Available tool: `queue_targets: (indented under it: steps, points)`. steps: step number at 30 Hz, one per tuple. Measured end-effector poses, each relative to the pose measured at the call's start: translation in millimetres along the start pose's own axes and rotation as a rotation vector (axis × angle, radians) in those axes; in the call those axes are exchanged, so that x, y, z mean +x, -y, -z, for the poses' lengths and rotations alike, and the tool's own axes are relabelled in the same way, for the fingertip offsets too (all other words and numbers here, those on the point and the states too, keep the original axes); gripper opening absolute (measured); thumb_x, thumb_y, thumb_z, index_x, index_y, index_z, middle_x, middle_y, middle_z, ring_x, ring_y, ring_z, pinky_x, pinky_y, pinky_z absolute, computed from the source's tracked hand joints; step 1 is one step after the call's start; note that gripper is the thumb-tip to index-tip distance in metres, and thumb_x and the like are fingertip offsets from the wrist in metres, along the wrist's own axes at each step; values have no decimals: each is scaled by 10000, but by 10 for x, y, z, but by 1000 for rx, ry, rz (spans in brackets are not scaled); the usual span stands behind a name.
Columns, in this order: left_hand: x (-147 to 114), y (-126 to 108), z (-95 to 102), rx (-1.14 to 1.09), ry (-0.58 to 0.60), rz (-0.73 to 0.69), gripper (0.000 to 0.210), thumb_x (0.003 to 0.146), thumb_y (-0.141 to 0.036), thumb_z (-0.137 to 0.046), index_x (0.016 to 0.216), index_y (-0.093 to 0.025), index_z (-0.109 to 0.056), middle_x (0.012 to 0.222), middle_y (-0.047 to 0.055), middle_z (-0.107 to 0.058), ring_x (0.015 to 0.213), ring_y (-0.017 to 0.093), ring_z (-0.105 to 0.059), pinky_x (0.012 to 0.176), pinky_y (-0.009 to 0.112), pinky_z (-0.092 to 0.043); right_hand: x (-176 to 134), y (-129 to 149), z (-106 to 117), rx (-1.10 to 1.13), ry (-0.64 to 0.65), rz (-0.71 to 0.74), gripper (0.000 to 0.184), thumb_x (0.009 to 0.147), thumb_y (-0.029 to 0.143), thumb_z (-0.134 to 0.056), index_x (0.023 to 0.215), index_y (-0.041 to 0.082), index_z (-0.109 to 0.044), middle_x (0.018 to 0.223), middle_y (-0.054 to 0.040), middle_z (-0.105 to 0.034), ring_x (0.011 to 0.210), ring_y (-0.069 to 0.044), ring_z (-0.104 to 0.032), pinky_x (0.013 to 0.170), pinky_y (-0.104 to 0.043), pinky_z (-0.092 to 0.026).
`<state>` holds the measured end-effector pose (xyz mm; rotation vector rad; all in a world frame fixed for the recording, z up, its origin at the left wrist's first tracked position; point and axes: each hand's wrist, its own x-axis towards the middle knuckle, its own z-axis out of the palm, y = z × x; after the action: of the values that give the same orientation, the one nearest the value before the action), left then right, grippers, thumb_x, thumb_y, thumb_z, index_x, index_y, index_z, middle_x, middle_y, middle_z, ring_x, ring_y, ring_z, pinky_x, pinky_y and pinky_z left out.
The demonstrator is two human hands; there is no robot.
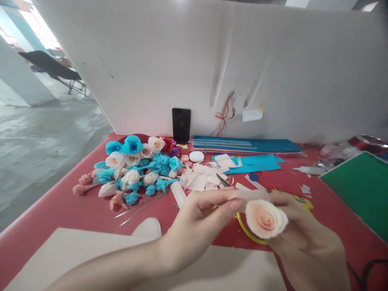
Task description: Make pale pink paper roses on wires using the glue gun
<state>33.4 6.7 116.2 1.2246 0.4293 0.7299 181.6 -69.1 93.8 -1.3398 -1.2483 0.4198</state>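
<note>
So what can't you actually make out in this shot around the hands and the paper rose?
- Paper rose, head view: its base is hidden by the right hand.
- Yellow ring: mostly covered by both hands and the rose.
- Left hand: fingertip contact blurred.
- Flower pile: single stems too small.
- Green sheet: cut off at the right edge.

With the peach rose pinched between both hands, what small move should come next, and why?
Probably press the loose outer strip down around the rose. The left hand pinches that strip just above the spiral, the right hand cups the bloom from behind, and the strip end looks not yet wrapped flat.
</note>
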Motion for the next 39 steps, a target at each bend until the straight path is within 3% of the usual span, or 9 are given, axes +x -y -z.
queue_targets:
  steps: [5, 9, 13, 16, 19, 24, 29, 33, 39]
  points:
    - [-19, -58, 31, 75, -73, -46, 259, 870, -192, -513, 680, -199, -690, 603, -42, -572, 674, 79, -541, 710, 154, -451, -23, -23, -22, 32, 26, -19, 242, 713, 247, -752, 873, 403, -658, 812, 68, -616, 734, -118, -591, 654, -152, -528]
    - [-51, -65, 17, 64, -64, -32, 254, 866, -209, -520, 685, -206, -698, 545, -44, -503, 539, 64, -441, 598, 153, -429, -24, -32, 3, 56, 60, -50, 187, 705, 216, -743, 819, 348, -677, 787, 41, -636, 734, -143, -602, 629, -175, -528]
    - [-82, -63, -16, 34, -40, 18, 251, 862, -196, -520, 708, -225, -717, 551, -41, -497, 493, 55, -354, 476, 141, -355, -25, -24, -11, 96, 74, -144, 120, 672, 233, -764, 735, 291, -680, 692, 18, -603, 582, -139, -546, 519, -201, -506]
    - [-103, -68, -29, 54, -31, 22, 258, 864, -198, -516, 728, -243, -731, 550, -40, -517, 495, 59, -366, 477, 147, -357, -37, -19, -66, 151, 45, -187, 177, 652, 258, -781, 795, 326, -703, 660, 27, -574, 583, -128, -532, 530, -189, -500]
    - [-114, -69, -24, 101, -47, -2, 223, 861, -231, -534, 811, -279, -746, 582, -39, -580, 524, 71, -419, 505, 165, -380, -53, -21, -96, 197, -4, -260, 249, 633, 260, -793, 853, 345, -713, 776, 12, -621, 622, -134, -553, 518, -188, -498]
    - [-110, -52, -21, 45, -40, -6, 238, 866, -210, -530, 893, -319, -740, 670, -44, -651, 576, 70, -477, 538, 150, -404, -56, -38, -52, 177, 110, -196, 215, 689, 254, -753, 863, 370, -704, 702, 26, -626, 556, -126, -568, 464, -168, -502]
    - [-91, -61, -32, 9, -47, -8, 273, 864, -144, -514, 829, -278, -750, 627, -42, -605, 542, 57, -441, 551, 129, -418, -51, -57, -22, 137, 125, -196, 116, 702, 247, -747, 801, 286, -701, 737, 10, -652, 598, -145, -610, 485, -175, -523]
    - [-47, -53, -9, -14, -66, 10, 303, 868, -131, -498, 715, -233, -740, 567, -46, -521, 507, 43, -393, 517, 113, -397, -43, -62, -39, 151, 122, -178, 139, 699, 204, -743, 801, 284, -692, 782, 20, -666, 604, -127, -617, 501, -153, -522]
    - [-50, -27, -17, -32, -53, 21, 295, 878, -134, -489, 756, -236, -738, 589, -47, -517, 536, 36, -406, 503, 103, -368, -63, 25, -113, 210, 18, -352, 156, 615, 237, -769, 756, 269, -710, 777, 15, -660, 627, -124, -606, 531, -157, -514]
